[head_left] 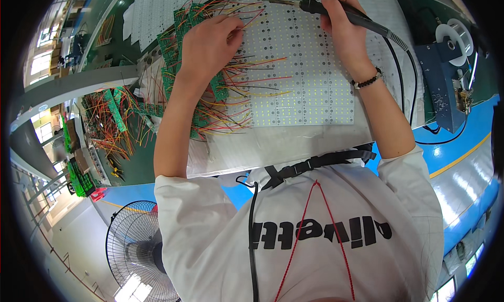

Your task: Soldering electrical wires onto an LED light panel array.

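Observation:
My right hand (344, 34) is closed around a black soldering iron (379, 28), its metal tip pointing left over the far part of the white LED panels (315, 92). Thumb and fingers of my left hand (212, 42) are pinched together on a thin red wire at the panels' left side. Under and beside that hand lie narrow green circuit boards (169, 55). Red, yellow and black wires (262, 79) fan out from them to the right across the panels. The tip's exact contact point is too small to make out.
A solder wire spool (454, 42) on a dark blue stand (438, 87) is at the right, near the iron's cable (415, 87). More wired green boards (113, 110) pile up at the left, past a grey bar (84, 84). A fan (136, 249) stands lower left.

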A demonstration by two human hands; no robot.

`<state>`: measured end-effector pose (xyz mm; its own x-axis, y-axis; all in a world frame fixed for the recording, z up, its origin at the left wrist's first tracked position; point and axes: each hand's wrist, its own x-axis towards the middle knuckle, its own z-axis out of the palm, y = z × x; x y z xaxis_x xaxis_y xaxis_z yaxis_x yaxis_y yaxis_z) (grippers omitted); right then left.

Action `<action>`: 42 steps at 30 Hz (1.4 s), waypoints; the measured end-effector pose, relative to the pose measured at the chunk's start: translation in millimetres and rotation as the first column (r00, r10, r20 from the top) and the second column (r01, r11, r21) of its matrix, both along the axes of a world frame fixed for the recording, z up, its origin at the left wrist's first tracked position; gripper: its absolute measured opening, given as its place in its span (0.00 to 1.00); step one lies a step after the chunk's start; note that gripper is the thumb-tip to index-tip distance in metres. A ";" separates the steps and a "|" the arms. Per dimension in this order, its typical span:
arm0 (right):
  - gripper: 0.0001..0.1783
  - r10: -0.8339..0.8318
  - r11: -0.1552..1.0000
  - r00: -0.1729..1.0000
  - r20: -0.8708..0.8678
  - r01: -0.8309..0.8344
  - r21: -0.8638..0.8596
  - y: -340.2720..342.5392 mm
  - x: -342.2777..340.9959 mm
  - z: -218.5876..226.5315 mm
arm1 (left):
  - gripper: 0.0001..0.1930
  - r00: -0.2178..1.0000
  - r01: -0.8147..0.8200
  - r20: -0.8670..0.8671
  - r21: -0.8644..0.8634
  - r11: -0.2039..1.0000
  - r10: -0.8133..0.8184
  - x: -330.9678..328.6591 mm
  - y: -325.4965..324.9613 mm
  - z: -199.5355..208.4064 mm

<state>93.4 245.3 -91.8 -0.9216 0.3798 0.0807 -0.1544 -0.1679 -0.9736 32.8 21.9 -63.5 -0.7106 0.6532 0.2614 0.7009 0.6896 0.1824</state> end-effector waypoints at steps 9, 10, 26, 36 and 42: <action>0.11 0.005 1.000 1.000 0.011 -0.005 0.008 -0.3 -0.5 0.9 | 0.08 0.983 0.021 0.172 0.211 0.977 -0.058 -13.1 7.0 -13.6; 0.11 0.004 1.000 1.000 0.031 -0.004 0.004 -0.3 -0.1 1.8 | 0.08 0.966 -0.002 0.246 0.305 0.952 -0.077 -14.5 7.4 -14.1; 0.12 0.005 1.000 1.000 0.020 -0.006 0.027 -0.7 0.5 2.2 | 0.11 0.829 -0.265 0.549 0.212 0.941 0.109 -18.4 14.5 -7.9; 0.13 0.014 0.999 1.000 -0.005 -0.014 0.047 0.7 -0.8 -1.1 | 0.10 0.855 -0.238 0.517 0.323 0.916 0.040 -19.0 11.4 -15.0; 0.12 0.031 0.997 0.999 -0.026 -0.029 0.071 -0.1 0.8 0.3 | 0.10 0.910 -0.193 0.405 0.229 0.954 0.087 -17.4 12.5 -14.6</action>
